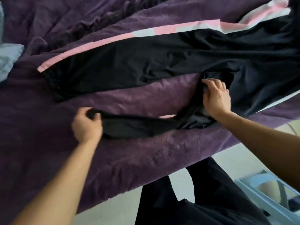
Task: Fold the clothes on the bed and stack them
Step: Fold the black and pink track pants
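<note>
A pair of black track pants with a pink and white side stripe lies spread across the purple bed cover. One leg stretches flat towards the left. The other leg runs nearer to me, bunched and twisted. My left hand is shut on the cuff end of this near leg. My right hand grips the black fabric near the crotch, where a grey inner lining shows.
A light blue cloth lies at the left edge of the bed. The bed's near edge runs diagonally; beyond it is pale floor, my dark trouser legs and a light blue plastic frame at lower right.
</note>
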`<state>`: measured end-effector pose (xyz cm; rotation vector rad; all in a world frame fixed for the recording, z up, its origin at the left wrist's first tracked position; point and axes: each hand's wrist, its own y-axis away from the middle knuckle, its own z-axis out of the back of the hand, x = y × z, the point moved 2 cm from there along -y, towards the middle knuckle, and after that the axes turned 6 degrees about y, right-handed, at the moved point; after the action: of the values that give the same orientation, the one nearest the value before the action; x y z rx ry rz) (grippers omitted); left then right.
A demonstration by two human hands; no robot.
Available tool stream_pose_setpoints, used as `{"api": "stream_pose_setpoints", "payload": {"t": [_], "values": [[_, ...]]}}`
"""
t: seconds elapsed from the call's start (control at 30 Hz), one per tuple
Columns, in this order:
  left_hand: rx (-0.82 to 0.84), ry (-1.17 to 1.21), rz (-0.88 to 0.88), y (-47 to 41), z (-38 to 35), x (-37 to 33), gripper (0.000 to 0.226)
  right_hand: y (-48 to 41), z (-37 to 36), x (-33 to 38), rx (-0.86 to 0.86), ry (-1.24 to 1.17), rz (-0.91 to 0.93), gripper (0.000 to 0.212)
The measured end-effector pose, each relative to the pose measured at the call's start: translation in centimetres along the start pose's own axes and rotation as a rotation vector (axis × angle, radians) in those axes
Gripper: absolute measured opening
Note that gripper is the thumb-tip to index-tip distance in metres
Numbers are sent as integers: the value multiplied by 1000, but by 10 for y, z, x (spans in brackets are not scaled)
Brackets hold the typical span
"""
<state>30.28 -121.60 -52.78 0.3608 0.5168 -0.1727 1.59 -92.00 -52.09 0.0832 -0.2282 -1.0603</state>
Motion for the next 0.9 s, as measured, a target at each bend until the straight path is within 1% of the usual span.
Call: {"api": "stream_pose_setpoints", "payload": {"t": [0.07, 0.1, 0.13, 0.17, 0.2, 0.27, 0.3, 0.33, 0.4, 0.43, 0.47, 0.5, 0.53, 0.6, 0.63, 0.67, 0.7, 0.73, 0.77, 0.83, 0.87, 0.9], "values": [[-203, 139, 310, -38, 32, 22, 41, 0, -3, -5, -12, -30, -20, 43], [-266, 156, 404, -52, 43, 30, 48, 1, -6, -5, -11, -38, -6, 41], [-289, 134, 434, -60, 51, 34, 51, 4, -8, -2, -10, -46, 21, 37], [-287, 89, 394, -65, 55, 36, 49, 8, -10, 3, -12, -51, 57, 32], [-251, 32, 311, -63, 54, 34, 44, 13, -12, 9, -16, -52, 102, 26], [-107, -84, 114, -45, 42, 24, 32, 26, -16, 20, -3, -34, 217, 21], [-36, -141, 6, -32, 33, 19, 31, 33, -20, 25, 29, -19, 280, 26], [28, -200, -102, -16, 22, 14, 36, 41, -24, 29, 80, 2, 338, 34], [152, -374, -251, 14, 2, 8, 62, 51, -35, 29, 208, 79, 416, 57], [209, -462, -266, 23, -5, 12, 75, 52, -41, 28, 259, 124, 428, 65], [259, -526, -259, 28, -9, 17, 82, 52, -45, 26, 271, 157, 423, 65], [289, -553, -249, 28, -10, 23, 81, 49, -48, 25, 244, 165, 414, 58], [290, -549, -241, 24, -7, 28, 71, 44, -49, 24, 199, 151, 406, 48], [227, -524, -257, 16, 5, 35, 44, 33, -45, 26, 129, 84, 378, 28], [196, -523, -267, 14, 13, 38, 35, 31, -41, 27, 111, 48, 379, 22], [184, -539, -279, 14, 21, 41, 30, 34, -38, 27, 116, 22, 402, 19], [190, -566, -284, 16, 29, 45, 29, 42, -35, 27, 159, 13, 441, 17], [209, -606, -279, 18, 36, 48, 31, 54, -34, 26, 236, 21, 481, 18], [247, -661, -262, 22, 41, 53, 36, 69, -35, 23, 342, 39, 505, 20], [302, -779, -228, 31, 47, 60, 46, 94, -36, 16, 544, 98, 484, 30], [294, -807, -218, 35, 47, 58, 47, 100, -36, 13, 561, 80, 463, 34], [269, -797, -222, 38, 46, 52, 46, 101, -35, 11, 534, 39, 441, 34]]}}
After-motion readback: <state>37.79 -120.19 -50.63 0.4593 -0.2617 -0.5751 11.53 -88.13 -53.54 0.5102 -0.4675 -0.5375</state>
